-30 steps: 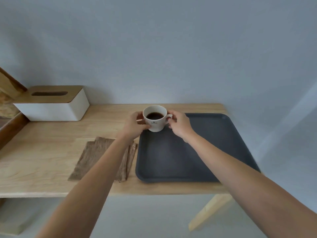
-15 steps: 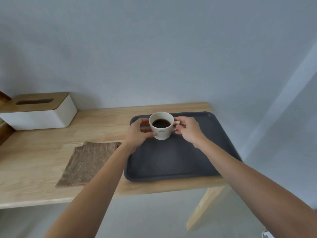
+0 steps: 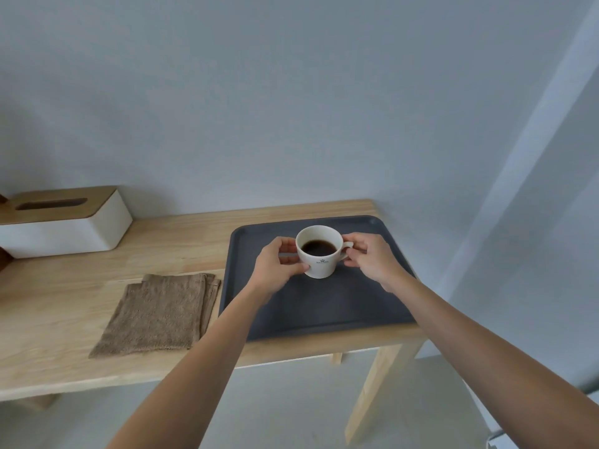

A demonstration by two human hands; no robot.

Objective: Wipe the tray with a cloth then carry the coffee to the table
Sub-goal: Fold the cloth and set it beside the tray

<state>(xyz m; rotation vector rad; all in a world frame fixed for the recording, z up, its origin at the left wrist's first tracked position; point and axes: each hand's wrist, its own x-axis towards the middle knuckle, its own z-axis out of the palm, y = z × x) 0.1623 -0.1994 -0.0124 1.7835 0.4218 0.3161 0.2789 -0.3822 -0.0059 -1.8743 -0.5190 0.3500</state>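
A white cup of black coffee [image 3: 319,254] is over the far middle of the dark grey tray [image 3: 324,312]; whether it touches the tray I cannot tell. My left hand [image 3: 275,270] cups its left side. My right hand [image 3: 372,257] pinches the handle on its right. The tray lies flat at the right end of the wooden table [image 3: 64,312]. A folded brown cloth [image 3: 158,314] lies on the wood just left of the tray.
A white tissue box with a wooden lid [image 3: 61,222] stands at the back left against the grey wall. The table's right edge and leg [image 3: 376,390] are close to the tray. Floor shows below the front edge.
Both hands have carried the cup rightward from the tray's far left corner to over its middle. The view has shifted right, so the table and tissue box sit further left.
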